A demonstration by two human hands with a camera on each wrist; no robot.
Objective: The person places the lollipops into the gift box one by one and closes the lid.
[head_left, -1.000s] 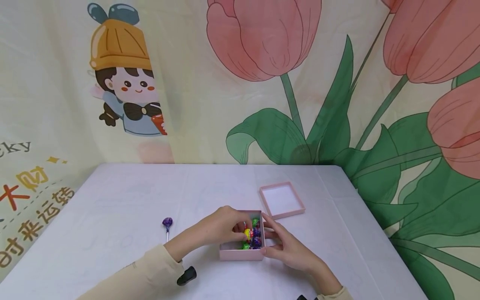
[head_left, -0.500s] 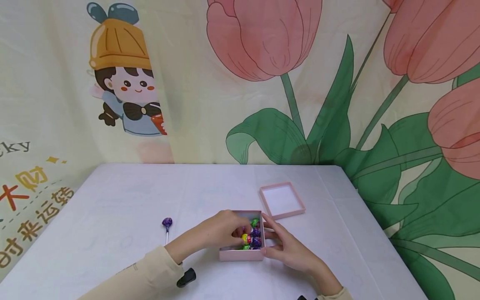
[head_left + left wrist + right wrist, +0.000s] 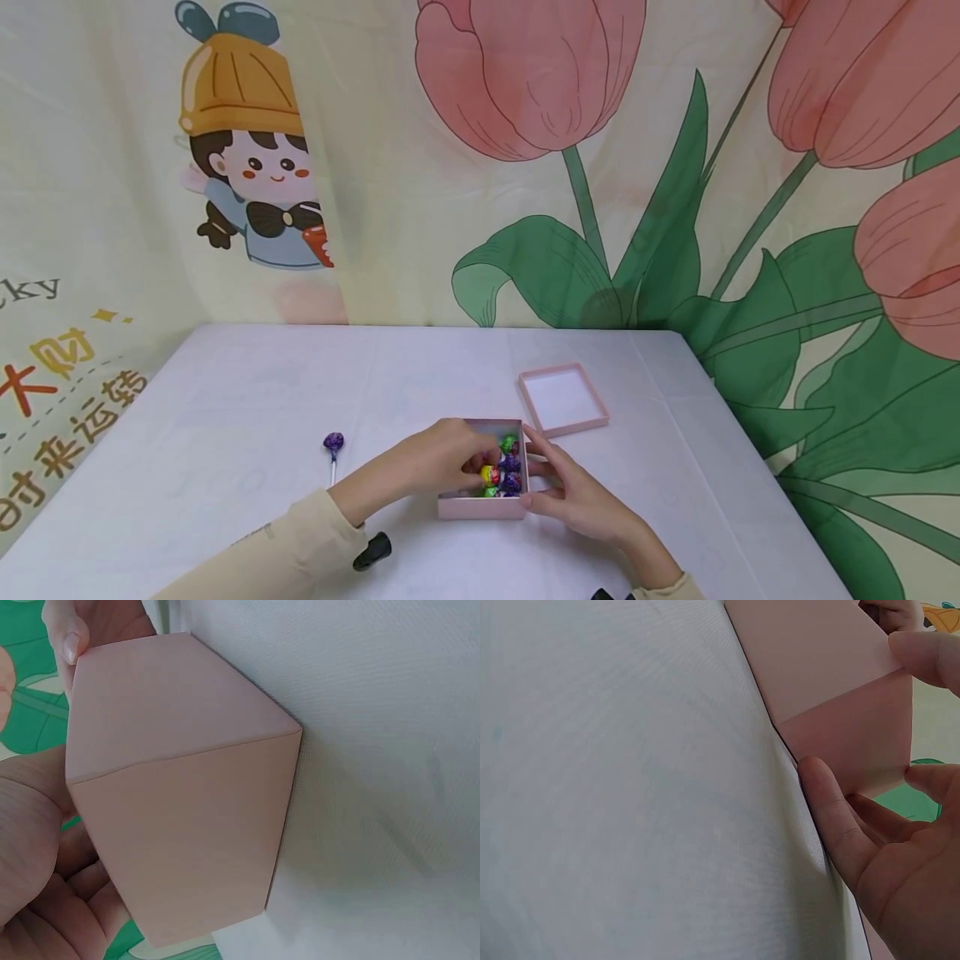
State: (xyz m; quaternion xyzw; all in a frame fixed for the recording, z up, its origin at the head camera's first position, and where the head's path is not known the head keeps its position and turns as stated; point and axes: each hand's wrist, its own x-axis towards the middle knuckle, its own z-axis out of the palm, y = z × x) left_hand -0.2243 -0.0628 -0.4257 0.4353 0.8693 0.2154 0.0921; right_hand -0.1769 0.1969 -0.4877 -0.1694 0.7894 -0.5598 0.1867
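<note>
An uncovered pink box (image 3: 482, 509) stands on the table, with several lollipops (image 3: 511, 482) in green, purple and yellow wrappers along its right part. My left hand (image 3: 448, 457) reaches over the left wall into the box. Its curled fingers and thumb pinch a yellow-wrapped lollipop (image 3: 490, 476); fingers partly hide the contents. My right hand (image 3: 573, 492) holds the box by its right side, thumb at the near corner and fingers spread toward the far one. In the right wrist view, the thumb and fingertips touch the pink wall (image 3: 855, 742). The left wrist view shows only the box's outside (image 3: 187, 825).
A pink box lid (image 3: 564, 402) lies inside up behind the box, to the right. One purple lollipop (image 3: 333, 443) with a white stick lies on the white-covered table (image 3: 255, 400), left of the left forearm. A printed curtain (image 3: 390, 167) hangs behind the table.
The left hand has shifted slightly toward the near left inside the box, and the yellow lollipop has moved with it. The right hand stays on the box's side.
</note>
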